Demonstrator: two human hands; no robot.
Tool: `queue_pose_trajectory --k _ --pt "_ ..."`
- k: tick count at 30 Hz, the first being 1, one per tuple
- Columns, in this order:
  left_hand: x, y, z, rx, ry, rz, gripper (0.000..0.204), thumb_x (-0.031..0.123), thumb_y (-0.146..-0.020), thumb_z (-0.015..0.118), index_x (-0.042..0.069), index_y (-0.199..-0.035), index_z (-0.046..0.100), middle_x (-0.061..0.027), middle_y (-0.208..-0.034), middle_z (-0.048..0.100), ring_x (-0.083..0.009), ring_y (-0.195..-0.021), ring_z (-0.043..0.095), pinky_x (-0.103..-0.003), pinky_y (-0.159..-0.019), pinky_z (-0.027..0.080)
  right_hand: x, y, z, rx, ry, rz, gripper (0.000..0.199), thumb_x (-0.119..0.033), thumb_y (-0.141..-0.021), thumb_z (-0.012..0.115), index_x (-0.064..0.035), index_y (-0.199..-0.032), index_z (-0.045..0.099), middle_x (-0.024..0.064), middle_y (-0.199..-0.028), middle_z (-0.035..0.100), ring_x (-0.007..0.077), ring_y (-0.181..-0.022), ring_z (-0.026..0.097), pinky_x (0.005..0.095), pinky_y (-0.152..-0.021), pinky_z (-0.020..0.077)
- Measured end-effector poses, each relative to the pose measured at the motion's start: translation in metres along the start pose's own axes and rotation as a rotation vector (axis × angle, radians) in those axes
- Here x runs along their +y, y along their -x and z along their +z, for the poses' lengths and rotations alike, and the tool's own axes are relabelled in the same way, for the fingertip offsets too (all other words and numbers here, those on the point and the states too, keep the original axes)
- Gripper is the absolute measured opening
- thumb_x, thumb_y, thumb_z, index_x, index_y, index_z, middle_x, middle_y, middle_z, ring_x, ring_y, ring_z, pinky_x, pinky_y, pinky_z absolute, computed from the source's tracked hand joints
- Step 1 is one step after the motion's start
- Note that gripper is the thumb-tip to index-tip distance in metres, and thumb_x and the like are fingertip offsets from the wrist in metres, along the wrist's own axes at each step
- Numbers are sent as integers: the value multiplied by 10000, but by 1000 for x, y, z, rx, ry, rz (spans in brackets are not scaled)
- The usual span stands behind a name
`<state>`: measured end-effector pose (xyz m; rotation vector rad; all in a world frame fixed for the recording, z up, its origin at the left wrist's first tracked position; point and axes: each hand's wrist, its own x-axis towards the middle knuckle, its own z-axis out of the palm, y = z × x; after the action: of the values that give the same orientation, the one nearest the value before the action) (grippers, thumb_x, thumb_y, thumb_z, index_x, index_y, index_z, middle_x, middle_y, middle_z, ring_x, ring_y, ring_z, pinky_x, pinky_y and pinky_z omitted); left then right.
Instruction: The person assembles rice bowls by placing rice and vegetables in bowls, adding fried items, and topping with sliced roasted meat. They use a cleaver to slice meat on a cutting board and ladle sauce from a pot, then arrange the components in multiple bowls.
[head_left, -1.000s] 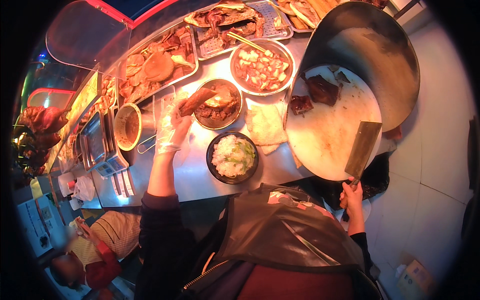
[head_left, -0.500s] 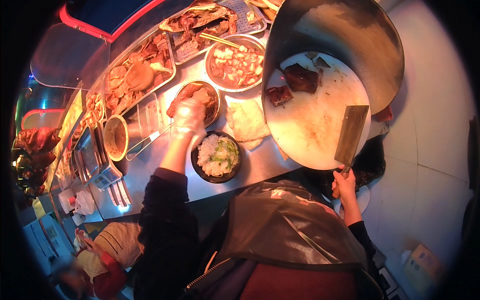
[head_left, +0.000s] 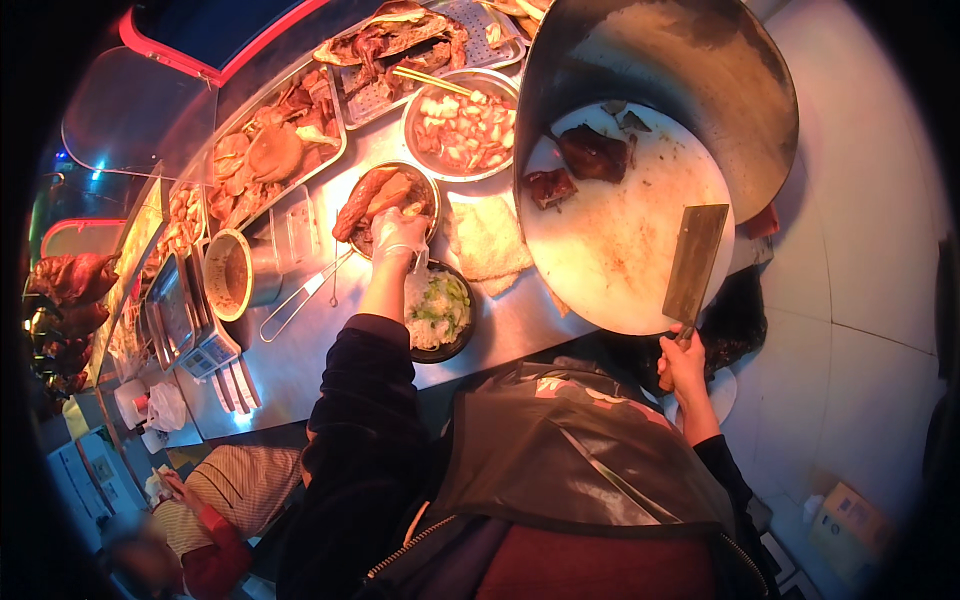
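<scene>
My left hand, in a clear plastic glove, reaches into a round metal bowl of cooked meat. Its fingers are bent together against the pieces, and their tips are hidden. Just below that wrist stands a black bowl of rice and chopped greens, partly covered by the glove's edge. My right hand is closed round the handle of a cleaver. The blade lies over the right side of a round white chopping board. Dark roasted meat pieces rest on the board's far left part.
A tall curved metal guard rises behind the board. A folded cloth lies left of it. Farther off are a bowl of diced meat with chopsticks and a meat tray. A scale stands left; another person is lower left.
My left hand has shifted right and nearer across the meat bowl, uncovering more meat and overlapping the rice bowl's edge. My right hand still holds the cleaver in nearly the same place.
</scene>
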<state>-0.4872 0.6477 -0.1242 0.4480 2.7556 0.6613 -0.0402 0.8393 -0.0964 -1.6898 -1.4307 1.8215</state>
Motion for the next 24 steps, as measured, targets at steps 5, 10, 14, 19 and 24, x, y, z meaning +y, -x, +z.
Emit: queue_pose_trajectory --k 5,10,14,19,24 --pt "-19 16 -2 127 39 77 284 215 -723 594 -15 -881 647 -192 -774 654 -331 -724 631 -414 -682 487 0 -3 -6 -28 13 -1 284 -25 -816 609 -17 -1070 483 54 -656 525 131 -444 501 263 -414 407" --pt "24 74 -2 -251 706 158 399 81 -827 631 43 -1205 511 -85 -1007 615 -158 -878 606 -277 -764 494 1 -9 -5 -22 -32 -34 261 -31 -813 613 -20 -1045 495 55 -654 526 132 -435 498 266 -403 400" --pt "114 123 35 -522 308 650 362 207 -855 598 -1 -1149 558 -190 -1084 605 -296 -981 615 -367 -858 497 4 -12 -6 -51 13 -14 263 -21 -833 622 -33 -1057 486 45 -670 503 127 -434 481 256 -414 416" --pt "185 146 84 -693 -52 751 352 232 -883 546 70 -1195 559 -213 -1224 497 -352 -1136 510 -396 -951 426 5 -11 -15 -44 4 -2 270 -27 -817 620 -38 -1053 490 36 -645 496 119 -422 469 256 -406 405" --pt "156 151 70 -545 -93 702 345 195 -857 527 45 -1167 555 -221 -1202 492 -350 -1129 509 -396 -944 427 -2 12 -37 112 412 -242 244 -67 -783 642 -48 -1007 550 58 -625 550 142 -486 537 295 -486 445"
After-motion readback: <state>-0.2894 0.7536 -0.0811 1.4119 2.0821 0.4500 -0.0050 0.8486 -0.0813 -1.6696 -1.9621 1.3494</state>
